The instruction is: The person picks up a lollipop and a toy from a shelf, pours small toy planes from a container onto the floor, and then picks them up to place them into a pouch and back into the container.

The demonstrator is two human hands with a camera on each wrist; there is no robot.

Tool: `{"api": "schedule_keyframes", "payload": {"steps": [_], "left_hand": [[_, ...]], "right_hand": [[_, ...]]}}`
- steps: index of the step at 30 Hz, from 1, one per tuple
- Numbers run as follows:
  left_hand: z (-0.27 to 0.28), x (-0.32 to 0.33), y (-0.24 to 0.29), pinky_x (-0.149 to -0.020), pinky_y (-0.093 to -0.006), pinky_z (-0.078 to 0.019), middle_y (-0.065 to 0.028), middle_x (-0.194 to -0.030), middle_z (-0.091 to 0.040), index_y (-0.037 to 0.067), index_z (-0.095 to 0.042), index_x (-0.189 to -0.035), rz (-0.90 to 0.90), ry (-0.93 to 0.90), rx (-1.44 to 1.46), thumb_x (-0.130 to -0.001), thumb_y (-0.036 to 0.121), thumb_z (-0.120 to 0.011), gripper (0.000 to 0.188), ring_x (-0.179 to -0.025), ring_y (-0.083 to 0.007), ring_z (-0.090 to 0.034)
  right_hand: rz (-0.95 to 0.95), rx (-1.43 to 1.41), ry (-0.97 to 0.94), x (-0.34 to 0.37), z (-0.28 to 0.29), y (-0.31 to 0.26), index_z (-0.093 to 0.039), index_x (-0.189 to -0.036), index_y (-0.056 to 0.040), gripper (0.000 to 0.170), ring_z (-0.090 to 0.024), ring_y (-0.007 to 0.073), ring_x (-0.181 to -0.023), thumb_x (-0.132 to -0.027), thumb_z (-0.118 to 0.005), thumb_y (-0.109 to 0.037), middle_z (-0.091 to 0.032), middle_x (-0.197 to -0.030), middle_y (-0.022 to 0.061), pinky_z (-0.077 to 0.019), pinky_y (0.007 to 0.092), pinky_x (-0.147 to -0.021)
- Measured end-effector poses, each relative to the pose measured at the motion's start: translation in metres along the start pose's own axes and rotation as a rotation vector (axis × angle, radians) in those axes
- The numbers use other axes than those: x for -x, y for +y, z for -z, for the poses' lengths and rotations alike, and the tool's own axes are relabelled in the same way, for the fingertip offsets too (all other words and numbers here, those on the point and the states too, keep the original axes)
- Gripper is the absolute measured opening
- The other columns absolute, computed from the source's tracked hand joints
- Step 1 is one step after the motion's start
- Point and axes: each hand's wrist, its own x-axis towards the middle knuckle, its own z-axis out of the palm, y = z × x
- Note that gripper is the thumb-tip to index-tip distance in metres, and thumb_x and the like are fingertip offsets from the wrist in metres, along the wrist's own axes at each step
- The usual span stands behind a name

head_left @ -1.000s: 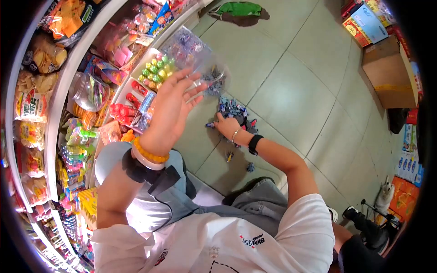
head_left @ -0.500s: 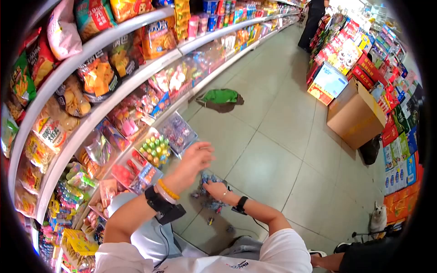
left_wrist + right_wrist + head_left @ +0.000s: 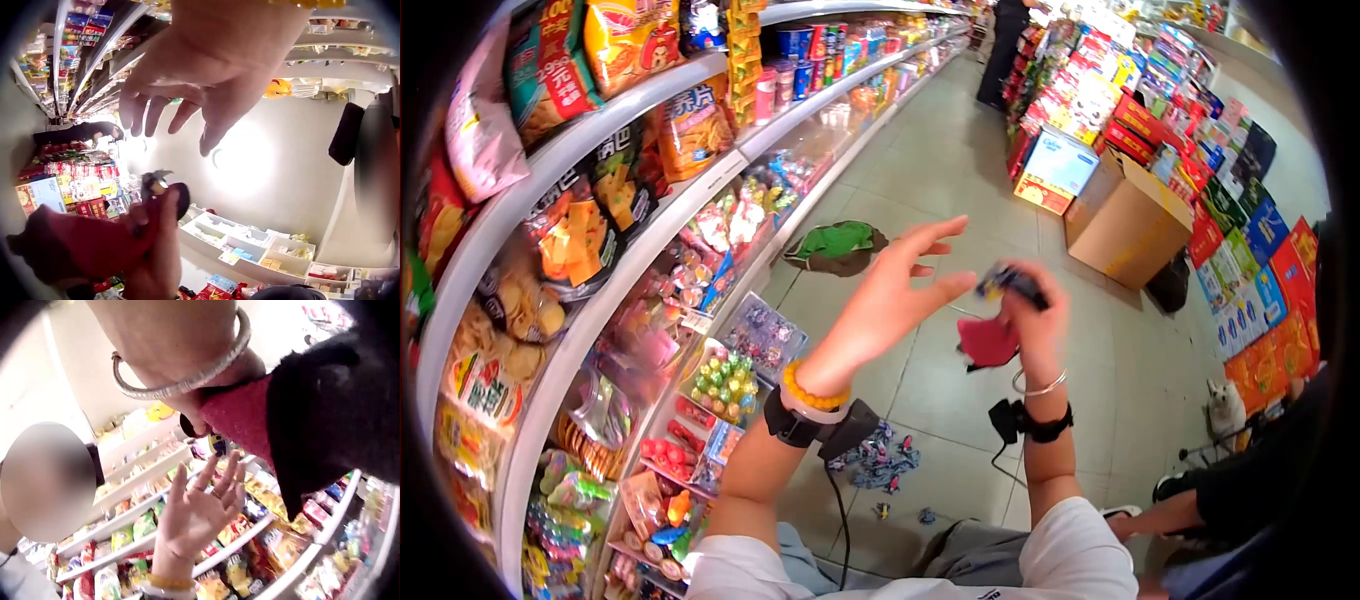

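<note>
My right hand (image 3: 1042, 325) is raised in front of me and pinches a small dark toy figure (image 3: 1022, 284). A dark red cloth cape (image 3: 988, 342) with black edges hangs from it; in the right wrist view the cloth (image 3: 240, 419) looks fuzzy. My left hand (image 3: 890, 290) is held up beside it, fingers spread and nothing in them. In the left wrist view, the toy's rounded black part (image 3: 181, 199) shows above the right hand's fingers. Below, a pile of small grey-blue toy figures (image 3: 882, 462) lies on the floor.
Snack shelves (image 3: 640, 205) line the left side. At their foot stand trays, one with green and gold sweets (image 3: 722, 385), another a clear box of small toys (image 3: 765, 335). A green bundle (image 3: 835, 245) lies on the floor. A cardboard box (image 3: 1128, 220) stands right; a person sits at lower right.
My right hand has risen from the floor pile and now holds the caped toy figure. My left hand has moved up and to the right, and the head view has tilted up.
</note>
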Motion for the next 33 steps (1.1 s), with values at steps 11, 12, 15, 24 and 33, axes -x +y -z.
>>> {"api": "schedule_keyframes", "payload": {"steps": [11,12,15,24,33], "left_hand": [[0.013,0.007,0.006,-0.069,-0.0248,-0.0526,-0.0086,-0.101,-0.061,-0.002,-0.057,-0.115,-0.052,0.061,0.159,-0.077,-0.008,-0.062,0.038,-0.083,-0.0142,-0.062],[0.014,0.008,0.005,-0.069,-0.0250,-0.0526,-0.0084,-0.100,-0.061,-0.001,-0.058,-0.113,-0.097,0.069,0.099,-0.077,-0.008,-0.062,0.037,-0.082,-0.0141,-0.062],[0.016,0.009,0.004,-0.069,-0.0255,-0.0521,-0.0083,-0.096,-0.061,0.000,-0.061,-0.108,-0.232,0.101,-0.125,-0.075,-0.009,-0.064,0.034,-0.080,-0.0147,-0.062],[0.004,0.012,-0.007,-0.063,-0.0301,-0.0483,-0.0102,-0.089,-0.057,0.000,-0.060,-0.099,-0.523,0.139,-0.577,-0.069,-0.005,-0.068,0.032,-0.076,-0.0247,-0.059],[0.008,0.017,-0.010,-0.061,-0.0231,-0.0507,-0.0080,-0.088,-0.059,-0.003,-0.063,-0.095,-0.392,0.070,-0.523,-0.067,-0.004,-0.072,0.030,-0.069,-0.0149,-0.061]], "right_hand": [[0.111,-0.510,0.041,-0.005,-0.058,-0.051,-0.049,-0.117,-0.0014,0.030,-0.055,0.0122,-0.069,-0.087,-0.048,0.004,-0.055,-0.092,0.0067,-0.0459,0.0232,-0.057],[0.117,-0.479,0.023,-0.005,-0.060,-0.049,-0.048,-0.117,-0.0020,0.031,-0.056,0.0125,-0.070,-0.087,-0.048,0.004,-0.055,-0.094,0.0068,-0.0469,0.0235,-0.059],[0.068,-0.544,-0.034,-0.003,-0.061,-0.047,-0.049,-0.111,-0.0029,0.028,-0.056,0.0119,-0.072,-0.084,-0.051,0.006,-0.056,-0.097,0.0072,-0.0482,0.0238,-0.060],[0.058,-0.246,-0.047,0.003,-0.058,-0.036,-0.058,-0.106,-0.0051,0.035,-0.052,0.0054,-0.067,-0.073,-0.057,0.009,-0.060,-0.086,-0.0001,-0.0430,0.0190,-0.055],[-0.112,-0.459,-0.255,0.011,-0.037,-0.015,-0.057,-0.108,0.0032,0.023,-0.056,0.0107,-0.054,-0.094,-0.045,-0.011,-0.059,-0.070,0.0063,-0.0432,0.0223,-0.048]]}}
